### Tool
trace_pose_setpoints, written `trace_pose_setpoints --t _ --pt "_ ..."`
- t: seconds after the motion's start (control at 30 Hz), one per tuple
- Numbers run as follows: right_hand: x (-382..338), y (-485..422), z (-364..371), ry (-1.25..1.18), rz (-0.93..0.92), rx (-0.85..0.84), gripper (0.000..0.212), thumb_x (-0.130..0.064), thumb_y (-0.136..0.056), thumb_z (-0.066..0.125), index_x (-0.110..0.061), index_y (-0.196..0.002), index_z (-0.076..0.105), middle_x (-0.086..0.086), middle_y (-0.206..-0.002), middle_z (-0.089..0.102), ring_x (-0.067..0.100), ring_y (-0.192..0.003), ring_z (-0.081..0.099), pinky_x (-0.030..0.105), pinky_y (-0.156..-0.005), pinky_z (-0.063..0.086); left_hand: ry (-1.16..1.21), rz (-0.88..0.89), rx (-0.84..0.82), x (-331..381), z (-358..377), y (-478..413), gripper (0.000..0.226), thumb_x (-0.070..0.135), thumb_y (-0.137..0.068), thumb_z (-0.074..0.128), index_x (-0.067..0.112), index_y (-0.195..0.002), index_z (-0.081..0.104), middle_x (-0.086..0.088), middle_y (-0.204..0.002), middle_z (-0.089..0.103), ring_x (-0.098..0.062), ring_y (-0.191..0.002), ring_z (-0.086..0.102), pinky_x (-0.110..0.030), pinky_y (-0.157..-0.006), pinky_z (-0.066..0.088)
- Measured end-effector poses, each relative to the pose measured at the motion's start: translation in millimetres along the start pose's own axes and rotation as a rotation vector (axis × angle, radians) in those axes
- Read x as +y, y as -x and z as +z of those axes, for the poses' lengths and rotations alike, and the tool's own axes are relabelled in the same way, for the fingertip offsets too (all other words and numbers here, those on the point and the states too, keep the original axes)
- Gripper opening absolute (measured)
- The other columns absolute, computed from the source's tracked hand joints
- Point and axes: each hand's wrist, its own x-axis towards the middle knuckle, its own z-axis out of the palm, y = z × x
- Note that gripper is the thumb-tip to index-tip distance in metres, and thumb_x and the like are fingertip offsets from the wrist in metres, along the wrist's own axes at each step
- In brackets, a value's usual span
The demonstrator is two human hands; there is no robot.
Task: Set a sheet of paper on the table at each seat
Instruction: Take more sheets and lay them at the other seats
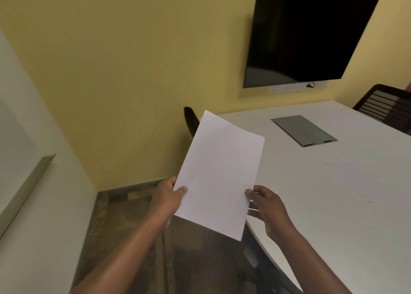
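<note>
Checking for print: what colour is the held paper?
Plain white paper, no print visible; head view shows it best.

No writing here can be read.
The sheet of paper [219,173], low toward 6 o'clock, shows a plain white face with no print on the side I can see. Up between 1 and 2 o'clock, the dark wall screen [309,40] has one small pale mark at the middle of its lower bezel, too small to read. Just under it, the white socket strip [295,87] carries tiny dark dots and marks, too blurred to tell as letters or numbers. At 3 o'clock, the grey hatch [303,130] set in the table [333,205] shows nothing legible.
</note>
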Motion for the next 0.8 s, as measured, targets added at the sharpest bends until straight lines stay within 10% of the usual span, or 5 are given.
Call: trace_pose_setpoints --t 0.33,0.8 --pt "2 -166 18 0.011 0.046 0.209 0.013 -0.018 -0.096 0.067 -0.006 -0.098 0.072 0.019 -0.103 0.074 0.029 -0.082 0.069 0.033 -0.066 0.061 -0.154 0.035 -0.190 17 58 -215 0.014 0.020 -0.099 0.062 0.031 -0.094 0.055 0.017 -0.087 0.063 -0.007 -0.080 0.064 -0.023 -0.059 0.048" --pt "-6 -369 11 -0.115 0.225 0.519 0.011 -0.012 -0.093 0.071 -0.005 -0.084 0.068 0.012 -0.085 0.071 0.027 -0.062 0.069 0.033 -0.066 0.062 -0.439 0.114 -0.531 58 199 -487 0.008 0.019 -0.094 0.065 0.014 -0.099 0.069 0.002 -0.094 0.071 -0.019 -0.088 0.068 -0.033 -0.081 0.057"
